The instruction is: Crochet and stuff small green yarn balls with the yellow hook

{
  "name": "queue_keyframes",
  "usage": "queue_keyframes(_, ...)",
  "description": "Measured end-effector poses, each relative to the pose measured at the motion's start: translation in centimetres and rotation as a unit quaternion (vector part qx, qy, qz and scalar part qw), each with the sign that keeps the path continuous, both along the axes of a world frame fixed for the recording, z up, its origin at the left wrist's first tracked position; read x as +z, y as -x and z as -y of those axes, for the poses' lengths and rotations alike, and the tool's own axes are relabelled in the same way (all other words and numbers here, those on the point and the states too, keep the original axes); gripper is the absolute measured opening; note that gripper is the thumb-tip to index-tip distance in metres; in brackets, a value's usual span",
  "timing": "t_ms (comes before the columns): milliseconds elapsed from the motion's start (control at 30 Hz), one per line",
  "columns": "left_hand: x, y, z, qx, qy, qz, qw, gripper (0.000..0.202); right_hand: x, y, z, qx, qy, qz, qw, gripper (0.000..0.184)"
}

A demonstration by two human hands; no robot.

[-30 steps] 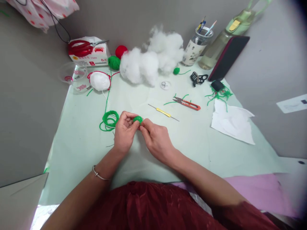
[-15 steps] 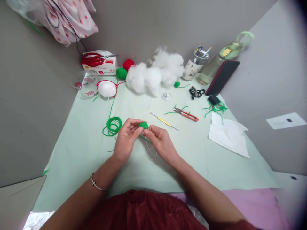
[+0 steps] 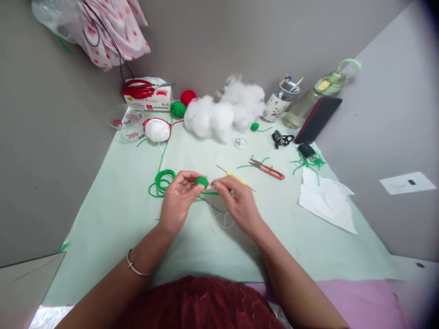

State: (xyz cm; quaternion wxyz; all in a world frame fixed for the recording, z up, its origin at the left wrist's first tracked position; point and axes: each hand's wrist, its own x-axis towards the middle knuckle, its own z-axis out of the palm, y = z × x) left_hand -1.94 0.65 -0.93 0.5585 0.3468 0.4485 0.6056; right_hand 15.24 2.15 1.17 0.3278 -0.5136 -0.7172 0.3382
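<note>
"Drawn rightward since the earlier frame: right hand, off the green ball. Left to right?"

"Green yarn, coiled; left hand, pinching the ball, seemingly its only support; right hand, fingertips together, catch unclear; orange snips."

Green ball partly hidden by left fingers, spotted cloth cropped.

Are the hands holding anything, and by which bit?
The left hand holds a small green piece by its near edge; whether the right hand grips anything is unclear.
</note>
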Motion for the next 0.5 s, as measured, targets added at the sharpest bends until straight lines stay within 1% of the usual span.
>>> queue_keyframes(33, 0.0, 0.0, 0.0, 0.001, -0.003, -0.003, 1.0, 0.028, -0.1, -0.8, -0.6, -0.05, -0.038, 0.054, 0.997, 0.025)
queue_keyframes(67, 0.1, 0.0, 0.0, 0.001, -0.006, -0.006, 1.0, 0.027, -0.3, -1.5, -1.1, -0.094, -0.062, 0.118, 0.987, 0.024)
queue_keyframes(100, 0.0, 0.0, 0.1, 0.001, -0.007, -0.009, 1.0, 0.026, -0.6, -2.1, -1.6, -0.117, -0.069, 0.182, 0.974, 0.025)
queue_keyframes(167, 0.0, 0.0, 0.1, 0.0, -0.007, -0.012, 1.0, 0.024, -1.3, -2.8, -2.2, -0.116, -0.049, 0.281, 0.951, 0.029)
queue_keyframes(200, -0.1, 0.0, 0.1, -0.001, -0.007, -0.013, 1.0, 0.023, -1.6, -2.9, -2.4, -0.105, -0.033, 0.305, 0.946, 0.029)
queue_keyframes(233, -0.1, 0.0, 0.1, -0.001, -0.005, -0.015, 1.0, 0.022, -1.9, -2.8, -2.5, -0.095, -0.014, 0.308, 0.946, 0.029)
queue_keyframes(300, -0.2, 0.1, 0.1, -0.005, 0.0, -0.019, 1.0, 0.021, -2.0, -2.5, -2.4, -0.088, 0.022, 0.268, 0.959, 0.028)
queue_keyframes(400, -0.3, 0.3, 0.0, -0.018, 0.014, -0.03, 0.999, 0.022, -1.1, -2.2, -2.2, -0.078, 0.058, 0.196, 0.976, 0.02)
queue_keyframes(467, -0.4, 0.4, -0.1, -0.03, 0.023, -0.038, 0.999, 0.024, -0.1, -2.2, -1.8, -0.045, 0.103, 0.108, 0.988, 0.012)
queue_keyframes(500, -0.5, 0.4, -0.1, -0.036, 0.026, -0.042, 0.998, 0.025, 0.4, -2.2, -1.6, -0.026, 0.139, 0.036, 0.989, 0.008)
